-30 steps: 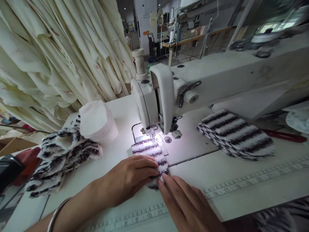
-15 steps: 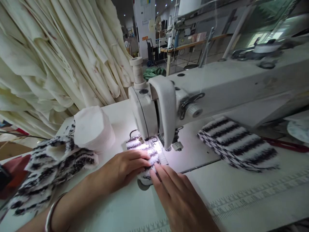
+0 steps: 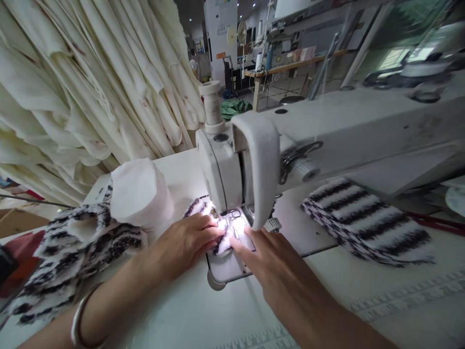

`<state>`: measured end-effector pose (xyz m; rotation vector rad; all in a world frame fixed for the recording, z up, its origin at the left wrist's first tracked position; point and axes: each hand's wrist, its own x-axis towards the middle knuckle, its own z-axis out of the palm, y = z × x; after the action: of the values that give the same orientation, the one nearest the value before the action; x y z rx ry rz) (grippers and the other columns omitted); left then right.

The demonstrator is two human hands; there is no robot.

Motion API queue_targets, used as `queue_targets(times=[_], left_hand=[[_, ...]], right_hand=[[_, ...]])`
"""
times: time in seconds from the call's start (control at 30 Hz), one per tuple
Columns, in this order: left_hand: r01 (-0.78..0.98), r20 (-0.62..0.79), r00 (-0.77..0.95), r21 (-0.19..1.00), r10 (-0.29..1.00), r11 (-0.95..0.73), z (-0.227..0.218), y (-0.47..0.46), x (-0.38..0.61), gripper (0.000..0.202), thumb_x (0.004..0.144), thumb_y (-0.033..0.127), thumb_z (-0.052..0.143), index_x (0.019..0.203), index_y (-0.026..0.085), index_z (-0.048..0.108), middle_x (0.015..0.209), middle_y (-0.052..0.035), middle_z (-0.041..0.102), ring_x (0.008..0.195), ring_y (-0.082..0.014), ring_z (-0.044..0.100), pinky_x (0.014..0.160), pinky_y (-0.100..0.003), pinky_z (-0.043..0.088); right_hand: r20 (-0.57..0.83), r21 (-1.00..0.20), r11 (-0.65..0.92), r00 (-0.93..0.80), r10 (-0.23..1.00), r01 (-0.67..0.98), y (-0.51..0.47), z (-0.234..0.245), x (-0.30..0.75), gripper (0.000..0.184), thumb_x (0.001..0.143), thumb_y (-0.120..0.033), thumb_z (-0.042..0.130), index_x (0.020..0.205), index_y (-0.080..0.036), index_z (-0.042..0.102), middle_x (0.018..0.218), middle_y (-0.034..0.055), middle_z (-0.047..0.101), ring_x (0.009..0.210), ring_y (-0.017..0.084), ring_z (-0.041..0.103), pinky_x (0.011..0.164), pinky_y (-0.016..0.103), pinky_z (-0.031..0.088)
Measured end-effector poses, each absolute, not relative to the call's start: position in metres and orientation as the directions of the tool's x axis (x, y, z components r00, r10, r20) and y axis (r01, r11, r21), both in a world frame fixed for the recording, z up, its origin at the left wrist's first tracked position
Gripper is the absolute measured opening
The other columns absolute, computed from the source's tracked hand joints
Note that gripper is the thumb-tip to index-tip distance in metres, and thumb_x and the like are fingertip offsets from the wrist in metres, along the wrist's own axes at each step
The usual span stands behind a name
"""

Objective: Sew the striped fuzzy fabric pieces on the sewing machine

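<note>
A small piece of black-and-white striped plush fabric (image 3: pixel 222 242) lies under the needle area of a white sewing machine (image 3: pixel 223 169), lit by its lamp. My left hand (image 3: pixel 185 242) rests on the left side of this piece, fingers stretched out and pressing it down. From the right, my right hand (image 3: pixel 269 252) reaches in beside the presser foot, thumb at the fabric's near edge and index finger close to the machine head. Its fingers are apart; some tips are hidden behind the machine's white guard (image 3: pixel 259 165).
A stack of striped plush pieces (image 3: pixel 366 218) lies right of the machine head. At left sit a pile of white pieces (image 3: pixel 140 191) and crumpled striped plush (image 3: pixel 72 257). Cream cloth (image 3: pixel 90 82) hangs behind. A ruler scale (image 3: pixel 407 291) runs along the table's front.
The fabric has moved farther under the machine head, baring more of the plate in front. My right hand has shifted forward and right, toward the guard. My left hand has moved slightly forward.
</note>
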<state>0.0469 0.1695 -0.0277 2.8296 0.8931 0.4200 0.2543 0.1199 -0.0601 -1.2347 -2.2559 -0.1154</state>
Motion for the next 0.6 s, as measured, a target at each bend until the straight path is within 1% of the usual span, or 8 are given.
queue_targets(times=[0.1,0.17,0.23,0.3,0.37,0.4,0.5,0.6], left_hand=[[0.579,0.219,0.766,0.176,0.605,-0.796,-0.034,0.17,0.046,0.02,0.095,0.021,0.048,0.113,0.019,0.056,0.092,-0.0059,0.063,0.082,-0.0183,0.06,0.069,-0.032,0.052],[0.587,0.238,0.759,0.154,0.606,-0.795,-0.037,0.17,0.047,0.021,0.093,0.024,0.052,0.112,0.018,0.056,0.09,-0.0058,0.061,0.081,-0.0186,0.059,0.067,-0.032,0.051],[0.581,0.284,0.753,0.137,0.594,-0.802,-0.039,0.171,0.049,0.02,0.091,0.026,0.055,0.108,0.017,0.057,0.088,-0.0062,0.06,0.077,-0.019,0.058,0.063,-0.032,0.052],[0.561,0.323,0.756,0.128,0.569,-0.818,-0.037,0.172,0.05,0.02,0.09,0.027,0.055,0.106,0.015,0.057,0.088,-0.0079,0.06,0.078,-0.0203,0.058,0.062,-0.033,0.052],[0.531,0.309,0.778,0.141,0.546,-0.836,-0.034,0.174,0.05,0.019,0.092,0.024,0.05,0.107,0.014,0.057,0.093,-0.0103,0.061,0.083,-0.0219,0.059,0.066,-0.036,0.054],[0.51,0.283,0.797,0.157,0.533,-0.846,-0.033,0.175,0.049,0.019,0.093,0.021,0.047,0.109,0.014,0.056,0.095,-0.0109,0.062,0.086,-0.022,0.059,0.069,-0.036,0.055],[0.47,0.223,0.829,0.22,0.513,-0.855,-0.03,0.176,0.043,0.022,0.094,0.012,0.041,0.112,0.016,0.053,0.097,-0.0094,0.064,0.086,-0.0188,0.06,0.073,-0.032,0.054],[0.459,0.245,0.824,0.238,0.51,-0.856,-0.03,0.173,0.04,0.02,0.093,0.01,0.044,0.109,0.017,0.053,0.096,-0.0081,0.064,0.085,-0.0172,0.059,0.073,-0.031,0.053]], right_hand=[[0.492,-0.164,0.541,-0.406,0.77,0.825,0.13,-0.061,0.258,0.038,0.079,-0.002,0.039,0.09,-0.024,0.068,0.081,0.0044,0.063,0.077,0.02,0.056,0.063,0.033,0.047],[0.482,-0.15,0.53,-0.407,0.776,0.834,0.131,-0.063,0.258,0.037,0.081,-0.002,0.039,0.086,-0.025,0.067,0.077,0.0042,0.062,0.078,0.02,0.056,0.064,0.033,0.047],[0.493,-0.124,0.528,-0.41,0.768,0.84,0.126,-0.065,0.254,0.04,0.08,-0.001,0.036,0.094,-0.022,0.068,0.086,0.0055,0.064,0.082,0.021,0.057,0.068,0.034,0.047],[0.57,-0.083,0.534,-0.399,0.718,0.842,0.115,-0.069,0.247,0.047,0.079,0.002,0.031,0.107,-0.015,0.065,0.1,0.0078,0.066,0.093,0.022,0.057,0.077,0.037,0.047],[0.648,-0.042,0.523,-0.375,0.663,0.851,0.102,-0.075,0.237,0.052,0.08,0.003,0.026,0.115,-0.01,0.062,0.112,0.008,0.065,0.106,0.022,0.054,0.085,0.037,0.043],[0.66,-0.029,0.509,-0.366,0.656,0.86,0.096,-0.079,0.233,0.053,0.081,0.003,0.024,0.117,-0.009,0.061,0.114,0.0072,0.064,0.11,0.022,0.052,0.087,0.037,0.042],[0.621,-0.007,0.486,-0.377,0.687,0.874,0.085,-0.088,0.226,0.05,0.086,-0.002,0.024,0.122,-0.01,0.058,0.12,0.0055,0.063,0.116,0.021,0.049,0.092,0.038,0.038],[0.609,0.002,0.494,-0.393,0.689,0.869,0.084,-0.09,0.232,0.049,0.088,-0.003,0.025,0.124,-0.011,0.057,0.125,0.0041,0.062,0.12,0.021,0.046,0.095,0.039,0.035]])
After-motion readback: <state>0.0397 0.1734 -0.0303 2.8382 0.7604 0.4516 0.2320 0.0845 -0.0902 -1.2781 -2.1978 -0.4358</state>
